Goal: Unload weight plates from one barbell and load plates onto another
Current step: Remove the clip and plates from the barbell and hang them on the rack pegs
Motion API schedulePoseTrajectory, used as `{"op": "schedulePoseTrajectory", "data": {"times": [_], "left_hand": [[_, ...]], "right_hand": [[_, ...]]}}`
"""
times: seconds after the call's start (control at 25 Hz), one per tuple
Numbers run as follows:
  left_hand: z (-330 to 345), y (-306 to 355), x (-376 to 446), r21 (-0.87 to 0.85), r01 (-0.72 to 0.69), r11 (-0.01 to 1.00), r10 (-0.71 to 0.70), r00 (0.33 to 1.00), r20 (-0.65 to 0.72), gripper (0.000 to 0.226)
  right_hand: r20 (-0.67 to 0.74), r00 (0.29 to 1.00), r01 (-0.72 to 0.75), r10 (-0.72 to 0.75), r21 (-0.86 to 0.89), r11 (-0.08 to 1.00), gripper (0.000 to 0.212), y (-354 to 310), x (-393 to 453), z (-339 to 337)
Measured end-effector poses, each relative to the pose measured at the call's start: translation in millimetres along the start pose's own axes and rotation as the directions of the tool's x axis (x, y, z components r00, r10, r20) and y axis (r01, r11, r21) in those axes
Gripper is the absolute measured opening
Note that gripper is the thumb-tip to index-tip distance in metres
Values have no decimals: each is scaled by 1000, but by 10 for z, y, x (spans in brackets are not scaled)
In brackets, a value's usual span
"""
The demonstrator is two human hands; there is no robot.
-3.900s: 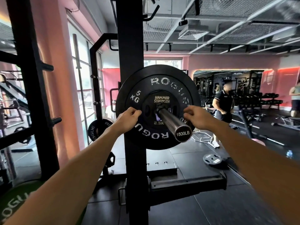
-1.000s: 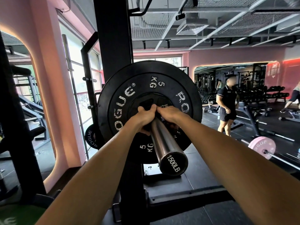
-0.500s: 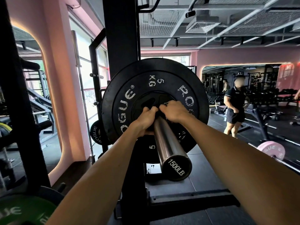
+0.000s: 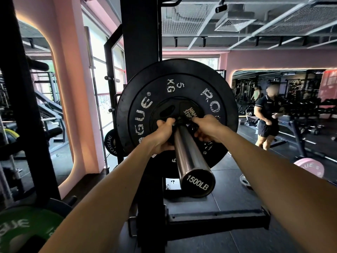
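Rack (image 4: 140,42): black upright post, centre of view, directly behind the plates; its foot beam runs right across the dark floor at the bottom.
Big plate (image 4: 145,110): black disc marked ROGUE and 5 KG, seated on the sleeve close against the rack, face toward the camera, lettering rotated so that 5 KG sits near the top.
Sleeve (image 4: 189,157): steel bar end, points toward the camera and down to the right; end cap reads 1500LB; bare between the hands and the cap.
Small plate (image 4: 182,110): black disc with partly covered Hammer Strength lettering, on the sleeve in front of the big plate; whether it lies flat against it, cannot tell.
Left hand (image 4: 162,137): on the left of the sleeve, fingers curled around the small plate's lower left edge, thumb beside the steel.
Right hand (image 4: 206,128): on the right of the sleeve, fingers curled over the small plate's right edge, knuckles up.
Green plate (image 4: 23,232): ROGUE lettering, lower left corner, partly cut off by the frame.
Pink plate (image 4: 310,168): right edge, low, on the floor area well apart from the rack.
Bystander (image 4: 268,114): dark shirt and shorts, standing at the right in the background among benches.
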State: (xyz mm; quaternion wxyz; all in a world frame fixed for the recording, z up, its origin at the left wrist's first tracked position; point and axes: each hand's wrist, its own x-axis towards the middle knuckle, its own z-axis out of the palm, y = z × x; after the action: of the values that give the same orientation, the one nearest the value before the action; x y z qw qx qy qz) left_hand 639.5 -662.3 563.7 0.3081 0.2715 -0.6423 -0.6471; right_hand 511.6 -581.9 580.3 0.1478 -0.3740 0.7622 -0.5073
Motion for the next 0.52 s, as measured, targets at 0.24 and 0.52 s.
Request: {"op": "schedulePoseTrajectory", "data": {"times": [0.24,0.52], "left_hand": [[112,44,-353,4,-30,1000,30,992,-126,25],[93,70,-1033,-49,4,999,-7,999,-45,28]], "right_hand": [[48,999,-15,14,13,1000,34,29,-157,18],[52,998,-31,31,-4,1000,38,-46,-838,-73]]}}
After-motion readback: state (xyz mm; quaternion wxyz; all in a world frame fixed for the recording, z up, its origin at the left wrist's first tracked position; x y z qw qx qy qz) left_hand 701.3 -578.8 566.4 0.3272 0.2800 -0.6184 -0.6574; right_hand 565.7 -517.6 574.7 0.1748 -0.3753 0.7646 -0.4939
